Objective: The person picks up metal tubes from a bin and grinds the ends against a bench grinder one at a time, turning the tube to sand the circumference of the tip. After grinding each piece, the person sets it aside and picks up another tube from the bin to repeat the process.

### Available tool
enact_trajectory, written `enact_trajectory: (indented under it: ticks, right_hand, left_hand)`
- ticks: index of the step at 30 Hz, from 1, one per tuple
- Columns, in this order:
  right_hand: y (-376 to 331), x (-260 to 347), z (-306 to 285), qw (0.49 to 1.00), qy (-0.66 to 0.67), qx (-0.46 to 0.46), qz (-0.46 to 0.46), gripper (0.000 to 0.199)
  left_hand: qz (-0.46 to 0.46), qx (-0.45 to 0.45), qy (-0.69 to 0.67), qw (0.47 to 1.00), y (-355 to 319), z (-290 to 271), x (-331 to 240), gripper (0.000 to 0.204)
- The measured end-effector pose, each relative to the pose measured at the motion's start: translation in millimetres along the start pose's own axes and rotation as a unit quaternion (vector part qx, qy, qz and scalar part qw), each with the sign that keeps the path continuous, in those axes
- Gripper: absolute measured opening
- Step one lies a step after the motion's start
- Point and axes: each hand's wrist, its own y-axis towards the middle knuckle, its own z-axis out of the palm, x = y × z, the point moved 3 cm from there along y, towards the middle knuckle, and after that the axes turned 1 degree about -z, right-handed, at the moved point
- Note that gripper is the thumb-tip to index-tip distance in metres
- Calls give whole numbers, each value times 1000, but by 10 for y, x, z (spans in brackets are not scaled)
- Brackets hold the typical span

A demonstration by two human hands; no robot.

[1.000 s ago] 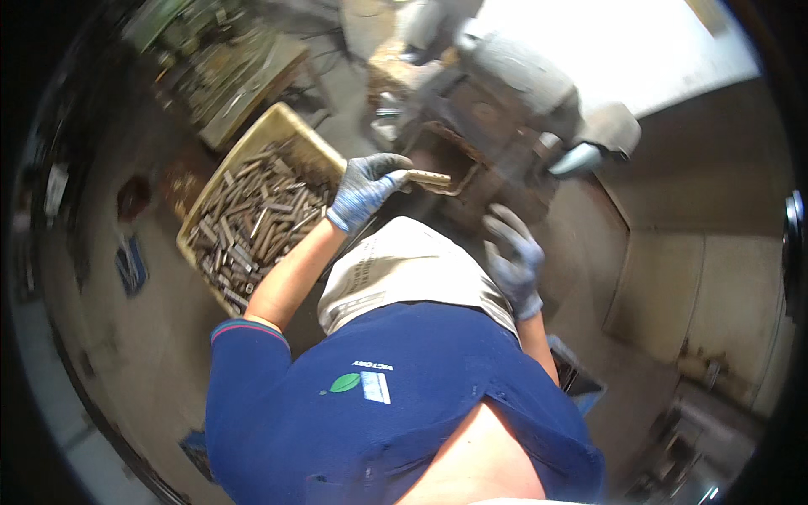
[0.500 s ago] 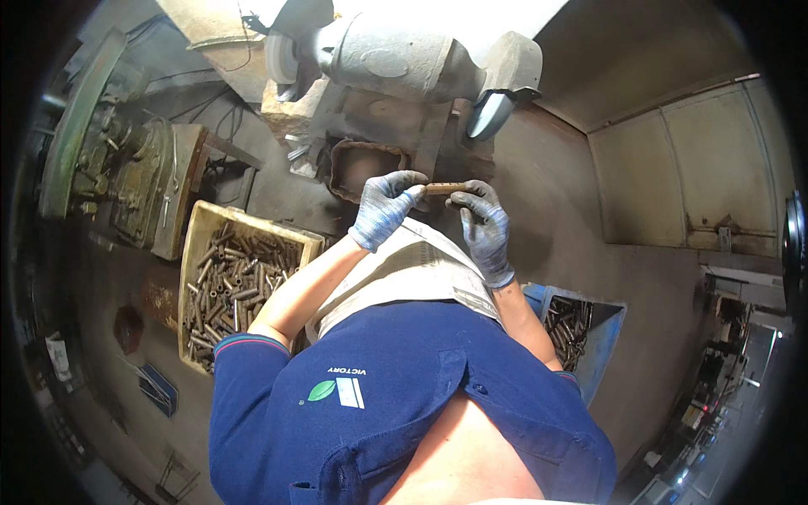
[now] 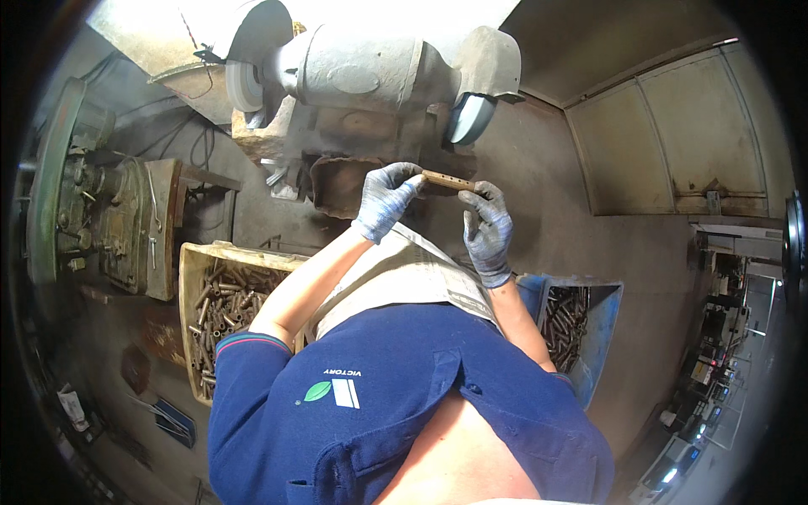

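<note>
Between my two gloved hands I hold a short brownish metal tube [image 3: 448,181] with a row of small holes along its side. My left hand [image 3: 388,200] pinches its left end between thumb and fingers. The right end is pinched by my right hand [image 3: 488,223], whose lower fingers curl loosely. Beyond the hands stands a grey bench grinder [image 3: 362,67], with a pale wheel [image 3: 244,86] on its left and another wheel [image 3: 471,119] under a guard on its right. The tube is apart from both wheels.
At my left, a yellowish bin [image 3: 195,252] holds many metal tubes. A blue bin [image 3: 608,316] with similar pieces stands at my right. A greenish machine [image 3: 118,219] is far left; metal panels [image 3: 699,126] rise at the right. A dark open container [image 3: 324,189] sits below the grinder.
The view has shifted, so the grinder appears further left and lower. The tube now tilts slightly down to the right, with both hands still on it.
</note>
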Motion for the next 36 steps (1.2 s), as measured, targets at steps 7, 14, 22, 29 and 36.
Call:
enact_trajectory:
  ticks: [7, 14, 22, 29, 36]
  right_hand:
    - [84, -428, -5, 998, -60, 6, -6, 30]
    - [253, -906, -38, 995, 56, -5, 87, 25]
    - [237, -1302, -136, 975, 132, -1, 176, 17]
    - [314, -1277, 49, 969, 128, -4, 209, 12]
    - [316, -1346, 401, 938, 245, -7, 245, 13]
  left_hand:
    - [-8, -23, 59, 998, 396, 104, 161, 15]
    - [-93, -74, -134, 984, 768, 335, 544, 11]
    - [-113, -84, -93, 986, 871, 561, 693, 9]
    - [-123, -155, -78, 977, 877, 421, 631, 9]
    - [-114, -146, -100, 978, 955, 26, 697, 5]
